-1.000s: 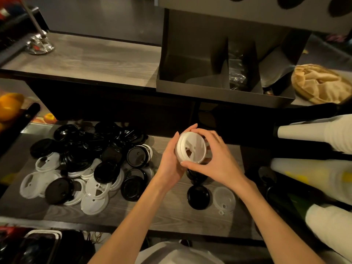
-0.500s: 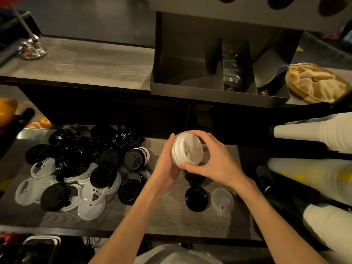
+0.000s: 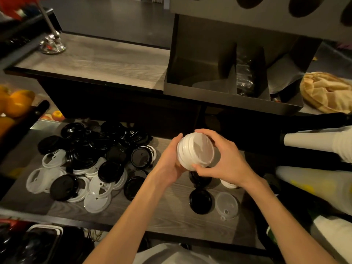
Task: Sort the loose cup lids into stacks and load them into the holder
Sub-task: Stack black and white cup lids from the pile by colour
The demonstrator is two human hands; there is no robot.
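stack: white lids (image 3: 195, 151) nested together, held in the air between both my hands, right of the pile and below the holder
left hand: my left hand (image 3: 170, 162) cups the stack's left side, fingers curled round it from below
right hand: my right hand (image 3: 222, 158) grips the right rim, thumb on the near edge, fingers over the top
change: a second ago the stack faced me with its cut-out top showing — now it's tipped, the hollow underside is toward me and the ribbed edges show on the left; I've also lifted it a little toward the holder
meaning: looks like I'm squaring the stack up before loading — first white stack about ready, I'd judge
holder: dark holder (image 3: 230, 96) on the upper shelf, above the stack; its left bay looks free, the middle slot has something dark I can't make out
pile: loose black and white lids (image 3: 85, 161) left of the stack, unsorted — most of the job remains
near stack: short black stacks (image 3: 200, 201) and a clear lid (image 3: 226, 204) on the counter just below my hands
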